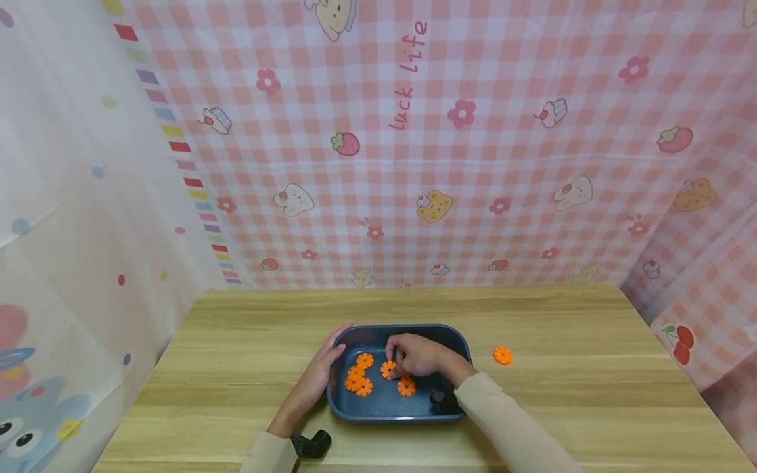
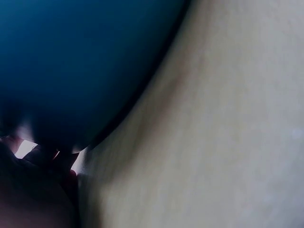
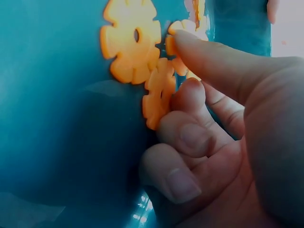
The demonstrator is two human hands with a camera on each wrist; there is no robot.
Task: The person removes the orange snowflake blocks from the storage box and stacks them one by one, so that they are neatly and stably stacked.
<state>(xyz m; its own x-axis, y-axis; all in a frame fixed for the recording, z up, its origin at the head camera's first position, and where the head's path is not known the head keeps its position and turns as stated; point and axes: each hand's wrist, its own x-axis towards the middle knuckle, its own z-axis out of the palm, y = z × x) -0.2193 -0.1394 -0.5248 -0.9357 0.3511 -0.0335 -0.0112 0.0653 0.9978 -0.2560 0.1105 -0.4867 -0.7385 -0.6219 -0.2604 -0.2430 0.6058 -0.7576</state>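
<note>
Right hand (image 1: 418, 355): your thumb and forefinger appear to pinch a disc (image 1: 387, 369) over the middle of the tray (image 1: 384, 408); whether it clears the floor, I cannot tell.
Left hand (image 1: 316, 378): it lies along the tray's left wall, fingers fairly straight, thumb at the rim.
Loose discs: an overlapping cluster (image 1: 355, 380) sits left in the tray; a neighbour (image 1: 406, 387) lies just right of the pinched one, nearer you.
Slip risk: you have a thin disc by its edge, so a light pinch could let it turn or drop.
Snag risk: its notches could catch the neighbour, which lies close to your fingers.
Tray risk: if your left hand eases off, a push from the right could slide it.
Table (image 1: 562, 394): pale wood grain, with a stray disc (image 1: 503, 355) right of the tray.
Room: pink checked cloth (image 1: 508, 164) on the far side, a white printed sheet (image 1: 77, 197) on your left.
</note>
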